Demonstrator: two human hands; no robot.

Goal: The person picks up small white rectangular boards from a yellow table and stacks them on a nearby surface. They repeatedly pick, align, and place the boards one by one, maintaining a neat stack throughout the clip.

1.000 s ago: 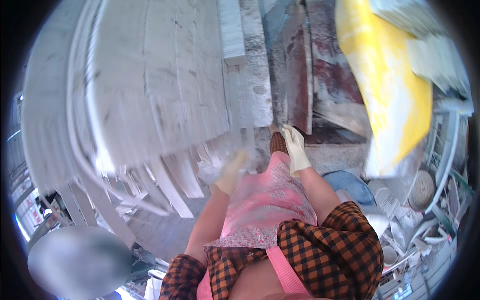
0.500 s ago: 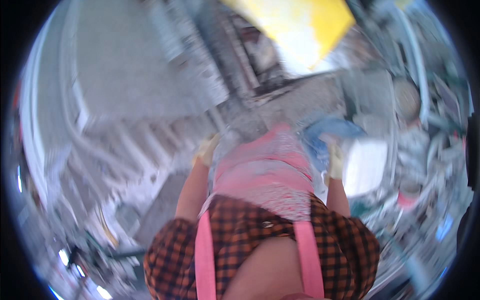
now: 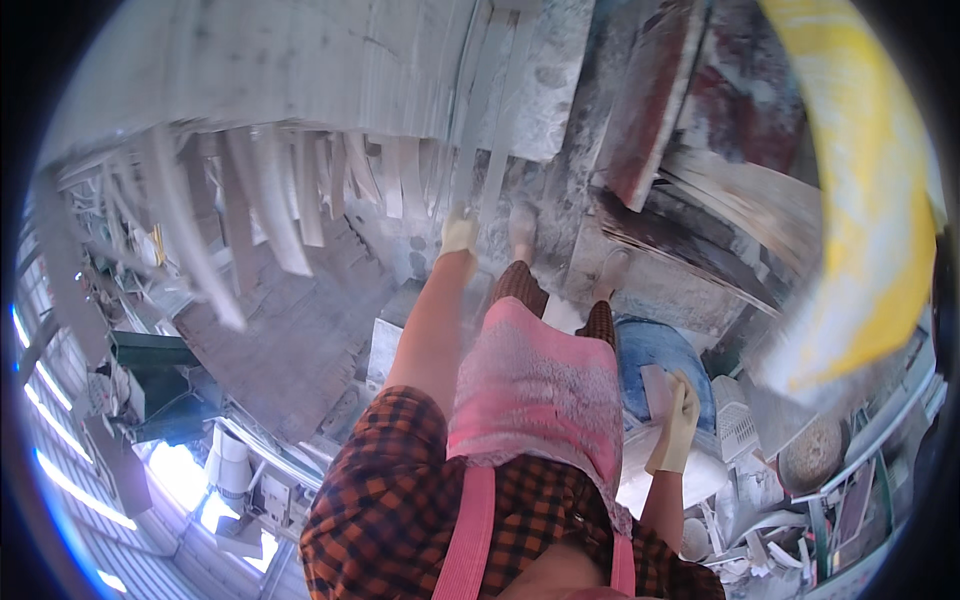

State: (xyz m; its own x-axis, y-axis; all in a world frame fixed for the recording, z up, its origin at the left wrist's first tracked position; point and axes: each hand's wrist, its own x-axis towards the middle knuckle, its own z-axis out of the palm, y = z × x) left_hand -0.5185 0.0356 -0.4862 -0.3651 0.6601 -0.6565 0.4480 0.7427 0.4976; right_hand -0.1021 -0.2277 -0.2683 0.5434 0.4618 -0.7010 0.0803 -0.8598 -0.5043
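Observation:
My left hand (image 3: 459,232), in a pale yellow glove, reaches forward at the lower ends of long pale strips (image 3: 487,130). Blur hides whether its fingers grip one. My right hand (image 3: 677,428), gloved alike, is down by my right side, its fingers closed against a small pale flat block (image 3: 656,391). Behind that block is a round blue surface (image 3: 660,355), partly covered by the hand. A dust-smeared pink apron (image 3: 535,390) hangs between my arms.
A large grey slab (image 3: 270,65) fills the far left, with several pale strips (image 3: 270,200) hanging beneath it. Reddish-brown boards (image 3: 655,100) lie ahead. A yellow-and-white sheet (image 3: 870,190) curves along the right. A white basket (image 3: 737,430) and a round grey container (image 3: 811,455) stand at right.
My view has swung left. My left arm now stretches farther forward, by the strips. My right hand stays low at my side with the pale block. The yellow sheet now appears farther right.

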